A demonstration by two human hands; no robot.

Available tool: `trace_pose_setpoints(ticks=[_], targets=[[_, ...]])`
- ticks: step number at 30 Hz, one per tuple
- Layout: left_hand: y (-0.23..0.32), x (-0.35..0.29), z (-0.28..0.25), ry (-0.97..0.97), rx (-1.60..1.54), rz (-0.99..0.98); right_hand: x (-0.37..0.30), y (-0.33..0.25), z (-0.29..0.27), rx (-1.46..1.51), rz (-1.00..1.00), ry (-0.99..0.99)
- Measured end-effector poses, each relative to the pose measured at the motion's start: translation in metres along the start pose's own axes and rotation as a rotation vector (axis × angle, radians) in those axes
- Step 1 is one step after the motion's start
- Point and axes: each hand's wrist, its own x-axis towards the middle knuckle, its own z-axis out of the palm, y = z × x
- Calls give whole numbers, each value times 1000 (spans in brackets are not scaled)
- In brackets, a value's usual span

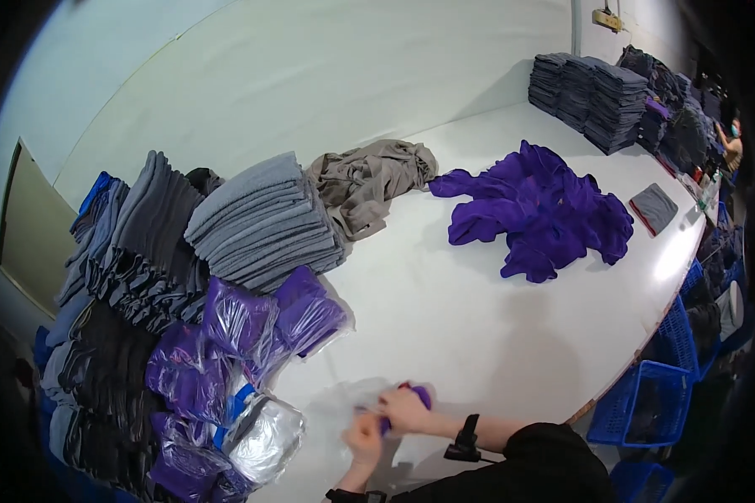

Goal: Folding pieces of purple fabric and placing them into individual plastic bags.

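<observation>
Both hands are close together over the near middle of the white table [445,314]. My right hand [404,409] is closed on a purple cloth [424,396], which shows beyond its fingers with a bit of red at the edge. Just left of and nearer than it, my left hand [363,438] looks closed in a pinch, its fingertips blurred by motion. What it grips is unclear; a pale smear beside it may be clear plastic. Nearest on the left is a stack of clear plastic bags [267,440], beside purple cloths packed in clear bags [239,318].
A loose purple cloth heap [541,214] lies across the table. Grey folded stacks [260,222] and a taupe cloth [373,180] line the left and back. Dark stacks [587,96] stand far right, near a folded grey cloth [653,210]. Blue baskets [646,402] sit beyond the right edge.
</observation>
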Motion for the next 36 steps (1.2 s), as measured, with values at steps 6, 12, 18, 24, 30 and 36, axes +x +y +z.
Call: trace_pose_setpoints(ticks=[6, 12, 18, 24, 30, 36], targets=[[-86, 23, 4, 311, 127, -250, 0, -7, -3, 1858, 1263, 3], [-42, 9, 16, -197, 87, -173, 18, 12, -8, 2115, 1257, -44], [7, 27, 2, -276, -15, -288, 30, 12, -6, 1963, 1119, 308], [-38, 13, 31, -173, -7, -408, 27, 9, -15, 2225, 879, 304], [-10, 37, 37, 57, -429, -611, 22, 17, -24, 1364, 605, 752], [42, 12, 49, -326, 212, 320, 27, 67, 24, 1187, 1044, 896]])
